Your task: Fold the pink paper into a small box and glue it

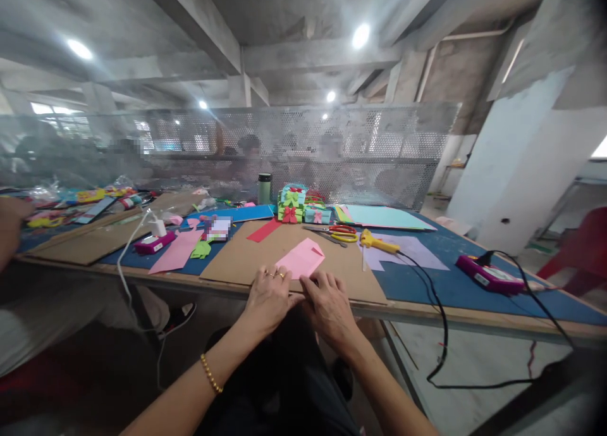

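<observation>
Hands at the near table edge, both palm-down. Left hand (268, 293), rings on two fingers and a bead bracelet at the wrist, lies with fingers spread flat, tips pressing the near edge of the pink paper (300, 259). Right hand (327, 303) sits just beside it, fingers extended, tips touching the same edge of the sheet; nothing is clasped in either hand. Pink paper is folded and rests on the cardboard (246, 259), near its front edge, which in turn lies on the blue table (427, 284).

Beyond the sheet: scissors (339, 232) with red and yellow handles, and a yellow glue gun (377, 242) whose black cord runs off the table's front edge. Small decorated boxes (298, 205) stand further back beside a green bottle (264, 188). A purple device (488, 275) lies well to the right, another (154, 242) to the left. Another person's arm (12, 227) shows at the far left edge.
</observation>
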### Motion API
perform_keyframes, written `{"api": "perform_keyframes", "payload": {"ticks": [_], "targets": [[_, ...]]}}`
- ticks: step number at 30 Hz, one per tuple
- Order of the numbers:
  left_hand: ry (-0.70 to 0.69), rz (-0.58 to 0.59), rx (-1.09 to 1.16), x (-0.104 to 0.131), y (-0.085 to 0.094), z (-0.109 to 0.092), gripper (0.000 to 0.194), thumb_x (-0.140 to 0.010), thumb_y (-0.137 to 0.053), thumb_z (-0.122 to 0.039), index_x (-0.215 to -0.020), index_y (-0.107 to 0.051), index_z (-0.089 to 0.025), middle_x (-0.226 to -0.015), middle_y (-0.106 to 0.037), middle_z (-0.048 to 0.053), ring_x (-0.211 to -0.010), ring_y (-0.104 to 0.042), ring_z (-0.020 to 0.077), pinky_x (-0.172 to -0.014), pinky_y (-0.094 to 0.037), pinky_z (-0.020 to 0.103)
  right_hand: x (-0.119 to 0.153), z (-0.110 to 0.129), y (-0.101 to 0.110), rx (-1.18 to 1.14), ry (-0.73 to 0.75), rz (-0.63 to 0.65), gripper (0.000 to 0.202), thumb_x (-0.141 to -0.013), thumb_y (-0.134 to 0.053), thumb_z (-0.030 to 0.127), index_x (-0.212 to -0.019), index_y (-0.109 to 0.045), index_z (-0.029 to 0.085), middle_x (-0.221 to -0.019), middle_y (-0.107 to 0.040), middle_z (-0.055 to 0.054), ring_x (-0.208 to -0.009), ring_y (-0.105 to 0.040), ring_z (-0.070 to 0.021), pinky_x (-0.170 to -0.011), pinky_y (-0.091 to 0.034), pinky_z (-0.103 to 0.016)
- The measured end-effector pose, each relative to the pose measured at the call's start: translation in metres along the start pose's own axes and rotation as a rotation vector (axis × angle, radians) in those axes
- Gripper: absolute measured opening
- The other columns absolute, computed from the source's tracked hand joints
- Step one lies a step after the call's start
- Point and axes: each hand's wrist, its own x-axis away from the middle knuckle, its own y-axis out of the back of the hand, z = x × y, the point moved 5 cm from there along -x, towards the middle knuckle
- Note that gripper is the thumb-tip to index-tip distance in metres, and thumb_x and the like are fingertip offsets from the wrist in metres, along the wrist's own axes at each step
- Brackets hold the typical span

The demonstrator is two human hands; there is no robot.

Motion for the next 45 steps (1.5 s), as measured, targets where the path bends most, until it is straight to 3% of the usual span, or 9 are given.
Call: {"api": "perform_keyframes", "payload": {"ticks": [7, 14, 23, 29, 31, 33, 37, 41, 45], "targets": [[0.042, -0.024, 0.051, 0.009, -0.008, 0.004, 0.056, -0.091, -0.052, -0.054, -0.135, -0.050, -0.020, -0.134, -0.057, 0.013, -0.125, -0.045, 0.0316, -0.108, -0.027, 0.051, 0.001, -0.002, -0.002, 0.030, 0.007, 0.008, 0.034, -0.090, -0.061, 0.033, -0.123, -0.059, 0.024, -0.109, -0.058, -0.010, -0.098, -0.047, -0.0250, -0.084, -0.032, -0.035], [0.019, -0.035, 0.059, 0.008, 0.000, 0.014, 0.052, -0.091, -0.048, -0.058, -0.131, -0.054, -0.026, -0.132, -0.060, 0.009, -0.131, -0.042, 0.0309, -0.115, -0.018, 0.054, 0.000, -0.001, 0.000, 0.040, 0.013, -0.007, 0.037, -0.093, -0.056, 0.043, -0.124, -0.058, 0.023, -0.111, -0.059, -0.011, -0.099, -0.049, -0.0255, -0.084, -0.033, -0.036], [-0.028, 0.003, 0.006, 0.017, 0.009, 0.041, 0.054, -0.084, -0.062, -0.056, -0.133, -0.056, -0.033, -0.131, -0.059, 0.010, -0.133, -0.041, 0.0331, -0.115, -0.017, 0.057, -0.001, 0.000, 0.002, 0.057, 0.023, 0.003, 0.036, -0.088, -0.065, 0.035, -0.122, -0.059, 0.024, -0.109, -0.059, -0.009, -0.099, -0.050, -0.0247, -0.086, -0.033, -0.037], [-0.070, -0.029, -0.017, 0.021, 0.011, 0.028, 0.077, -0.083, -0.064, -0.056, -0.145, -0.039, -0.016, -0.147, -0.045, 0.016, -0.138, -0.034, 0.0341, -0.117, -0.015, 0.053, -0.001, -0.001, 0.000, 0.047, 0.018, -0.005, 0.036, -0.088, -0.064, 0.034, -0.122, -0.058, 0.024, -0.110, -0.058, -0.009, -0.098, -0.049, -0.0247, -0.085, -0.033, -0.037], [-0.113, -0.045, 0.031, 0.020, 0.010, 0.016, 0.073, -0.086, -0.062, -0.052, -0.144, -0.038, -0.015, -0.148, -0.044, 0.016, -0.139, -0.033, 0.0319, -0.115, -0.018, 0.051, -0.001, -0.001, -0.001, 0.049, 0.017, 0.002, 0.037, -0.088, -0.065, 0.035, -0.122, -0.059, 0.023, -0.109, -0.058, -0.009, -0.097, -0.049, -0.0248, -0.084, -0.033, -0.037], [-0.137, -0.027, 0.087, 0.019, 0.009, 0.009, 0.058, -0.091, -0.058, -0.048, -0.138, -0.045, -0.017, -0.139, -0.054, 0.014, -0.132, -0.042, 0.0290, -0.112, -0.023, 0.048, 0.000, 0.000, -0.001, 0.050, 0.022, 0.004, 0.038, -0.087, -0.065, 0.036, -0.123, -0.058, 0.023, -0.109, -0.059, -0.009, -0.098, -0.049, -0.0249, -0.084, -0.034, -0.037], [-0.086, -0.008, 0.171, 0.019, 0.009, 0.011, 0.035, -0.096, -0.051, -0.037, -0.127, -0.052, -0.022, -0.123, -0.064, 0.009, -0.118, -0.053, 0.0245, -0.105, -0.028, 0.046, -0.001, -0.002, 0.003, 0.014, 0.012, 0.000, 0.038, -0.087, -0.065, 0.036, -0.123, -0.060, 0.024, -0.110, -0.060, -0.010, -0.100, -0.051, -0.0253, -0.084, -0.035, -0.037], [-0.040, -0.033, 0.232, 0.021, 0.010, 0.016, 0.036, -0.093, -0.057, -0.036, -0.126, -0.053, -0.023, -0.123, -0.064, 0.007, -0.117, -0.053, 0.0238, -0.104, -0.027, 0.045, -0.016, -0.018, 0.007, -0.224, -0.034, 0.090, 0.025, -0.089, -0.058, 0.039, -0.106, -0.069, 0.024, -0.102, -0.064, -0.007, -0.095, -0.055, -0.0227, -0.080, -0.038, -0.034], [-0.007, -0.061, 0.252, 0.022, 0.006, 0.014, 0.037, -0.090, -0.062, -0.037, -0.123, -0.054, -0.023, -0.122, -0.064, 0.006, -0.116, -0.053, 0.0247, -0.104, -0.027, 0.045, -0.049, -0.038, 0.008, -0.405, -0.197, 0.211, 0.036, -0.092, -0.042, 0.035, -0.079, -0.068, 0.015, -0.072, -0.062, -0.002, -0.069, -0.054, -0.0152, -0.062, -0.037, -0.026]]}}
